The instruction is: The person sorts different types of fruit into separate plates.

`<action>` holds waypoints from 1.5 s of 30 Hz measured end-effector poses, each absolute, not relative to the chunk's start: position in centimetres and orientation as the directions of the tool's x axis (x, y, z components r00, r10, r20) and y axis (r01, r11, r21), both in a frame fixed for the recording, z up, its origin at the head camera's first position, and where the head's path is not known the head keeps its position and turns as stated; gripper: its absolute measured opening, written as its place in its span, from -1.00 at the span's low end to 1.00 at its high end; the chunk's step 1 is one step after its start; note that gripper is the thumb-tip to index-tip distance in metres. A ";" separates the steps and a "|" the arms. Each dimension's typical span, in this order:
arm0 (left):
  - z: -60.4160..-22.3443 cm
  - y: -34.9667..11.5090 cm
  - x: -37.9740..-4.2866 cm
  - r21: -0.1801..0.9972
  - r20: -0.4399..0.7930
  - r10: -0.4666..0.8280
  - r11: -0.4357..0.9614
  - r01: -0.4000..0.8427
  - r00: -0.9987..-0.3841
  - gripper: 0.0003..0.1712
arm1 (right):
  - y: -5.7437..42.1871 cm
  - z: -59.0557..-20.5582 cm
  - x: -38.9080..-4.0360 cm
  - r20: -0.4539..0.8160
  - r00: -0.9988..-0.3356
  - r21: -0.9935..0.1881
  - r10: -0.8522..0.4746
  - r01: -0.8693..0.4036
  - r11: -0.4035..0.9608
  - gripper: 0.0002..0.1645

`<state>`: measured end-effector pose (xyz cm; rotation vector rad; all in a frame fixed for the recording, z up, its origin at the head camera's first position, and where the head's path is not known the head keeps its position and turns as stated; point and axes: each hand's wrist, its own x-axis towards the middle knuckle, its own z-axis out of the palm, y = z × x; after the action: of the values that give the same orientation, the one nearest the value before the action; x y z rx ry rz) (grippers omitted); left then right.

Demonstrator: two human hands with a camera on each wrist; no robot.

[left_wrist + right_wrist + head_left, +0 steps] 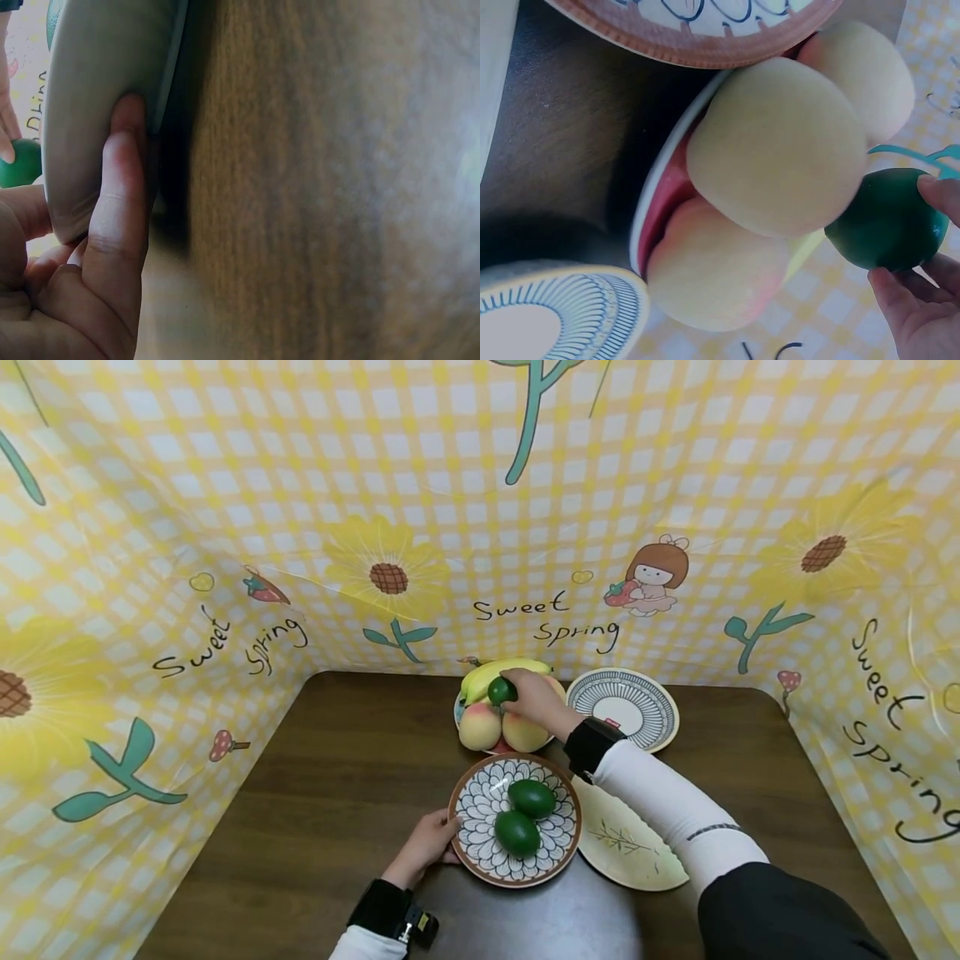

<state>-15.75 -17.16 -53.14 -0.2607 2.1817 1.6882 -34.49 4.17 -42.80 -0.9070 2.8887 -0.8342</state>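
Observation:
My left hand (430, 843) grips the rim of a brown-edged plate with a petal pattern (474, 852), with fingers underneath. In the left wrist view its fingers (120, 187) press against the plate's pale underside (112, 67). Two dark green oval fruits (532, 798) lie on this plate, side by side. Farther back, my right hand (536, 700) pinches another green oval fruit (889, 217) between thumb and fingertips. It is above a plate of fruit, beside peaches (776, 146) and yellow bananas (525, 667). Red fruit shows partly beneath the peaches.
Right of the fruit plate sits a round plate with blue lines (652, 710). A pale green leaf-patterned plate (622, 843) lies under my right forearm, partly hidden. The wooden table (300, 810) is bordered by yellow checked cloth (420, 502) at the back and sides.

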 end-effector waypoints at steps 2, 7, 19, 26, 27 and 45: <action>-53.2 -17.2 -15.7 0.893 -0.395 0.076 0.264 -0.364 -0.915 -0.53 | 4.4 -42.6 -34.0 0.176 -0.819 -0.478 -0.546 -0.556 0.680 -0.34; -53.2 -17.2 -15.7 0.897 -0.389 0.073 0.259 -0.359 -0.919 -0.52 | 4.5 -41.7 -32.4 0.204 -0.774 -0.463 -0.599 -0.616 0.638 -0.31; -53.1 -17.2 -15.6 0.896 -0.395 0.089 0.259 -0.361 -0.914 -0.51 | 3.8 -41.7 -28.0 0.206 -0.665 -0.348 -0.718 -0.736 0.581 -0.30; -53.4 -17.2 -15.5 0.912 -0.367 0.102 0.236 -0.336 -0.924 -0.53 | 3.9 -43.2 -26.0 0.156 -0.542 -0.273 -0.826 -0.827 0.491 -0.35; -53.3 -17.2 -15.5 0.910 -0.371 0.098 0.238 -0.340 -0.923 -0.53 | 3.8 -43.5 -25.8 0.143 -0.525 -0.266 -0.839 -0.837 0.479 -0.34; -53.3 -17.1 -15.7 0.907 -0.384 0.093 0.222 -0.357 -0.919 -0.53 | 2.7 -46.1 -23.4 -0.067 -0.450 -0.129 -0.891 -0.881 0.455 -0.37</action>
<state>-15.67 -17.08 -53.34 -0.2453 2.1455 1.7439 -23.40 2.68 -46.07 -1.5737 2.5707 -0.1134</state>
